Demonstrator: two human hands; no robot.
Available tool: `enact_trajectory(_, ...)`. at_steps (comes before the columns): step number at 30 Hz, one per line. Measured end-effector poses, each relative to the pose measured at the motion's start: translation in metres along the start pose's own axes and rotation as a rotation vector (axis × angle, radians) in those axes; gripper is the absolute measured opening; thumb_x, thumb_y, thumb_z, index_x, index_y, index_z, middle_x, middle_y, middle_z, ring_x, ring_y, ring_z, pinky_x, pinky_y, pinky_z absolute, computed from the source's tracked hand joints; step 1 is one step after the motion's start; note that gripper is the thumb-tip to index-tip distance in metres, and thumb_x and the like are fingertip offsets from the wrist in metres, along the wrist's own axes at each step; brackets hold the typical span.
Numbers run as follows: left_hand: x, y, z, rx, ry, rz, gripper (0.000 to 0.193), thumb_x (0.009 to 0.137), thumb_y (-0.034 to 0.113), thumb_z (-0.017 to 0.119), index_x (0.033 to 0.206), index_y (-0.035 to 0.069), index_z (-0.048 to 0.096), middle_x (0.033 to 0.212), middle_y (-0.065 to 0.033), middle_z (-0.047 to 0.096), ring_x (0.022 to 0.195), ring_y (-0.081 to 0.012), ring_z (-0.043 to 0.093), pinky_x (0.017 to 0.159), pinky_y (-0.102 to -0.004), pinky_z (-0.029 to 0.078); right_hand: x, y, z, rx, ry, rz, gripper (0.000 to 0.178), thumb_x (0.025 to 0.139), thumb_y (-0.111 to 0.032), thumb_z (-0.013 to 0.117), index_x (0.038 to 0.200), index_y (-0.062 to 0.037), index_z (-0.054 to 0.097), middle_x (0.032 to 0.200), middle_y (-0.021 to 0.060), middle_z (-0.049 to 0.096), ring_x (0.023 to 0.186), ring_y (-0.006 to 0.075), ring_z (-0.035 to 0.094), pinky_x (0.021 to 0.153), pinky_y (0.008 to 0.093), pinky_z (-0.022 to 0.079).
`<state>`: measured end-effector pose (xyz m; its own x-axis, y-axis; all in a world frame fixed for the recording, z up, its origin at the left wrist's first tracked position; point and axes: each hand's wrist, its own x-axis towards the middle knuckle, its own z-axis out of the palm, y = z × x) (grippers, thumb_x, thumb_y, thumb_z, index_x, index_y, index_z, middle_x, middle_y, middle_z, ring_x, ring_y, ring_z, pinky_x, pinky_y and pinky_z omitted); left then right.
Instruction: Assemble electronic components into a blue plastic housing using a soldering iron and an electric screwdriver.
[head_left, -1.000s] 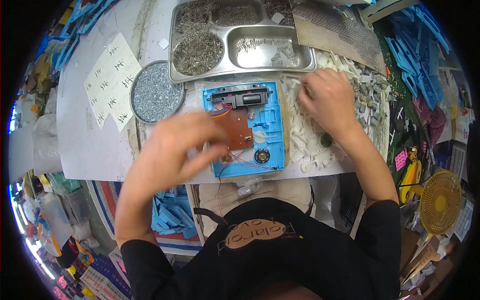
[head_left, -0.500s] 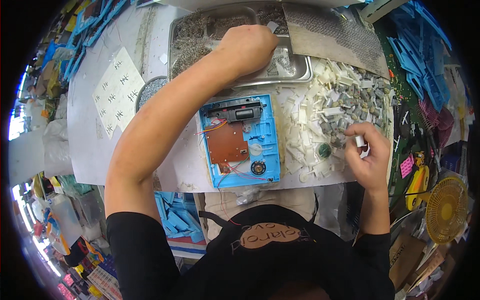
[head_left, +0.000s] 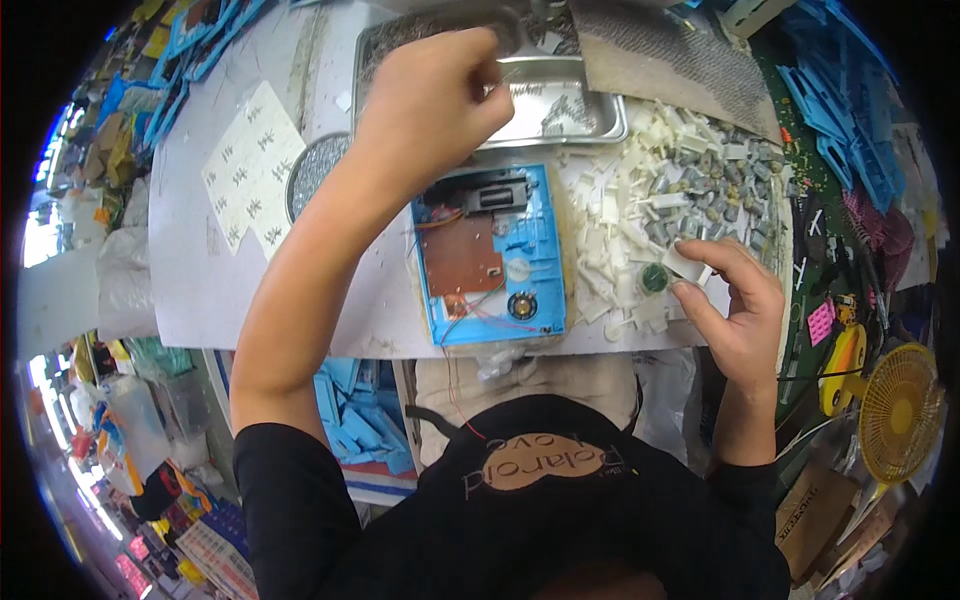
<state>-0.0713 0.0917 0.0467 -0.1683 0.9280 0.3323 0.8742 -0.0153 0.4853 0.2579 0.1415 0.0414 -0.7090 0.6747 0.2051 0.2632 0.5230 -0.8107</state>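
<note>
- Casing, blue and open-faced, lies by the table's front edge between the two hands, its long axis running away from the body; a thin red wire trails from its near side.
- Right hand, off the casing's right side, pinches a white plastic piece between thumb and fingers; a green round piece sits just beside the fingertips.
- White parts, heaped loosely, fill the gap between that hand and the casing, with grey parts mixed in farther out.
- Left forearm slants past the casing's left side, partly covering a round dish.
- Left hand, the nearer one, hangs past the casing's far-left corner over the steel tray; its fingers curl, but I cannot tell whether they hold anything.
- Springs fill the tray's far-left part; a tan sheet overlaps its right side.
</note>
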Motion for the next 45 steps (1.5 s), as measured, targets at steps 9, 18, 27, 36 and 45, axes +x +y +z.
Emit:
enact_trajectory(9, -0.188, 0.077, -0.001, -1.48, -0.059, -0.777, 0.027, 0.095, -0.005, 0.064, 0.121, -0.004, 0.055, 0.106, -0.019, 0.071, 0.093, -0.0243, 0.074, 0.08, -0.0317, 0.061, -0.016, -0.032, 0.06, 0.336, -0.304, -0.309, 0.04, 0.071, 0.003, 0.08, 0.11, -0.0024, 0.072, 0.095, 0.0139, 0.074, 0.079, 0.0284, 0.07, 0.067, 0.0364, 0.055)
enact_trajectory(18, -0.21, 0.08, 0.019, -1.731, -0.007, -0.869, 0.017, 0.094, -0.004, 0.065, 0.107, -0.001, 0.055, 0.104, -0.0211, 0.072, 0.091, -0.0278, 0.074, 0.08, -0.0357, 0.063, -0.022, -0.035, 0.062, 0.193, -0.31, -0.39, 0.039, 0.071, 0.002, 0.08, 0.109, -0.0028, 0.072, 0.093, 0.0118, 0.073, 0.079, 0.0274, 0.07, 0.066, 0.0351, 0.055)
enact_trajectory(27, -0.163, 0.07, -0.001, -0.843, -0.291, -0.42, 0.016, 0.089, 0.008, 0.074, 0.103, 0.004, 0.068, 0.088, -0.007, 0.069, 0.076, -0.0168, 0.07, 0.065, -0.0302, 0.054, -0.035, -0.003, 0.047, 0.383, -0.244, -0.279, 0.038, 0.075, 0.004, 0.08, 0.112, 0.0014, 0.07, 0.099, 0.0142, 0.073, 0.081, 0.0272, 0.07, 0.068, 0.0348, 0.054)
enact_trajectory(36, -0.127, 0.069, 0.044, 0.164, -0.404, 0.093, 0.008, 0.086, 0.013, 0.069, 0.088, 0.007, 0.064, 0.075, -0.0086, 0.06, 0.067, -0.03, 0.064, 0.059, -0.0404, 0.053, -0.059, 0.011, 0.03, 0.533, -0.085, -0.01, 0.032, 0.076, 0.007, 0.078, 0.106, 0.0072, 0.07, 0.095, 0.0169, 0.073, 0.082, 0.0236, 0.068, 0.075, 0.0322, 0.052)
enact_trajectory(45, -0.125, 0.065, 0.046, -0.015, -0.226, 0.006, 0.009, 0.082, 0.008, 0.075, 0.085, 0.006, 0.066, 0.077, -0.009, 0.065, 0.067, -0.0288, 0.065, 0.059, -0.0402, 0.052, -0.05, 0.018, 0.032, 0.471, -0.067, 0.078, 0.032, 0.079, 0.008, 0.076, 0.11, 0.0061, 0.069, 0.105, 0.0161, 0.073, 0.088, 0.0233, 0.069, 0.081, 0.0318, 0.052)
